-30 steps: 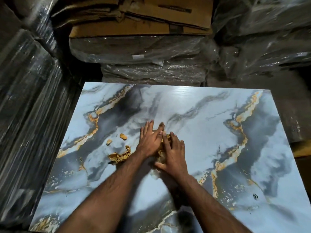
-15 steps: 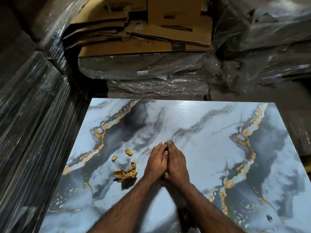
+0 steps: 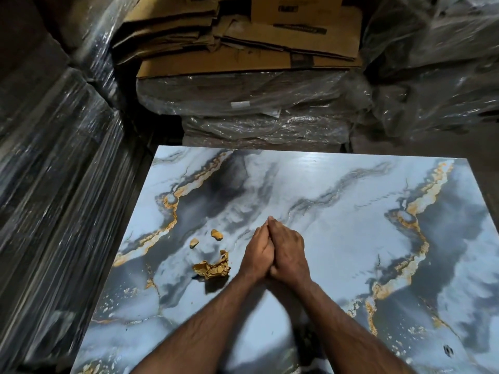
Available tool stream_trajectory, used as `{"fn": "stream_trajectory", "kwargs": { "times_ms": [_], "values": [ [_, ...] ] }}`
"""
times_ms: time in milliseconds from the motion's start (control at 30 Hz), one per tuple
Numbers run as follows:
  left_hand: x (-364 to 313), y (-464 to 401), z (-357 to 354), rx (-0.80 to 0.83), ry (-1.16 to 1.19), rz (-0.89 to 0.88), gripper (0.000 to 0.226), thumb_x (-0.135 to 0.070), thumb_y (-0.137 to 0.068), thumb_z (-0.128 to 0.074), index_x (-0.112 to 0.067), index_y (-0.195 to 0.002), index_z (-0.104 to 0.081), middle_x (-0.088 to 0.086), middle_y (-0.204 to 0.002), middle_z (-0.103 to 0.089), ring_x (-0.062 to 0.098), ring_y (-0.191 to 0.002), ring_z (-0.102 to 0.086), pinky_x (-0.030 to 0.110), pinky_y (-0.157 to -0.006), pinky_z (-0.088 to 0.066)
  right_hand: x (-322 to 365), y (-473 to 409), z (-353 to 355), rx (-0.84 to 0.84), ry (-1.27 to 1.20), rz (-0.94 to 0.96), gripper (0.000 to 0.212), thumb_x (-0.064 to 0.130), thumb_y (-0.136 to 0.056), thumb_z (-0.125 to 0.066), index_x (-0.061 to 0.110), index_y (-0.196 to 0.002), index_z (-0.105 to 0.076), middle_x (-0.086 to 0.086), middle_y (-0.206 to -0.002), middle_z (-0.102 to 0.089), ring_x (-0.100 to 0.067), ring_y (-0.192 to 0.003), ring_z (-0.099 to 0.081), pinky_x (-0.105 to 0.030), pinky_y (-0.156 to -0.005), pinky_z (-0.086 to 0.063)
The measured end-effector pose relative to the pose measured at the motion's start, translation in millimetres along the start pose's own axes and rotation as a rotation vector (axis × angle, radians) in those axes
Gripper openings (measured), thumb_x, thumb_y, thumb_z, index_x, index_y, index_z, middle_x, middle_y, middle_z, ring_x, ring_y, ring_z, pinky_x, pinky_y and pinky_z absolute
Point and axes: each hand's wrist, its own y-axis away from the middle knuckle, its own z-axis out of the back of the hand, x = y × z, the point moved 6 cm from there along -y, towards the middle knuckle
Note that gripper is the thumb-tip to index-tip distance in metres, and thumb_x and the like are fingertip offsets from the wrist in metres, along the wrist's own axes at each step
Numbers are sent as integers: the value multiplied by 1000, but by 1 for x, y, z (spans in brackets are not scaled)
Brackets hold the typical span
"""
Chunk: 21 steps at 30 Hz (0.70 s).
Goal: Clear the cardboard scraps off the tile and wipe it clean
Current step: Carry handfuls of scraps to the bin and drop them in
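Your hands are pressed together over the tile, with three cardboard scraps lying loose to their left.

Your left hand (image 3: 258, 253) and right hand (image 3: 290, 253) meet palm to palm, fingers straight and pointing away from you; whether anything is trapped between them, you cannot tell from here. On the tile (image 3: 337, 201) you can count three pieces. The large crumpled scrap (image 3: 212, 267) sits just beside your left wrist, its long axis running roughly left to right. The two small scraps, one (image 3: 216, 234) and the other (image 3: 194, 242), lie farther up and left. Your left hand is the nearer one, so the next sweep probably goes leftward.
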Motion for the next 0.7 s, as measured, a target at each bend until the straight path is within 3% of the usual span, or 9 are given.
{"fn": "stream_trajectory", "kwargs": {
  "times_ms": [100,233,333,433,600,700],
  "values": [
    [2,0,3,-95,297,112,17,-34,-99,-42,-25,-95,-55,0,-96,-65,18,-94,-62,36,-87,-50,1,3,-1,6,46,18,104,34,-56,-73,11,-148,-27,-12,-144,-49,-29,-121,-53,-43,-95,-45],
    [3,-4,7,-217,514,208,19,-44,-100,-42,-27,-100,-49,3,-112,-64,21,-107,-63,41,-98,-50,3,3,-6,33,194,73,98,52,-64,-63,20,-151,-29,-8,-147,-45,-28,-121,-50,-44,-93,-41],
    [6,-3,13,-278,521,226,21,-46,-92,-45,-27,-99,-51,7,-115,-63,21,-111,-61,44,-101,-47,3,3,-8,51,270,82,81,50,-62,-61,23,-137,-50,0,-132,-54,-26,-110,-53,-41,-88,-37],
    [5,11,12,-318,485,192,14,-38,-99,-43,-30,-99,-55,2,-110,-60,16,-103,-60,39,-99,-48,4,2,-12,51,290,116,63,44,-60,-66,25,-120,-61,6,-118,-60,-25,-103,-53,-39,-83,-36],
    [5,44,10,-412,305,62,30,-40,-95,-38,-27,-109,-61,-5,-117,-57,8,-113,-55,29,-103,-40,7,-6,-13,-68,234,246,19,28,-82,-61,19,-96,-69,2,-94,-65,-25,-81,-55,-34,-61,-42],
    [9,60,10,-440,188,35,43,-48,-94,-33,-26,-123,-57,-7,-129,-55,0,-122,-49,22,-106,-35,11,-8,-9,-83,232,304,13,24,-82,-55,16,-85,-64,-5,-78,-59,-28,-68,-55,-34,-52,-45]
  ]
}}
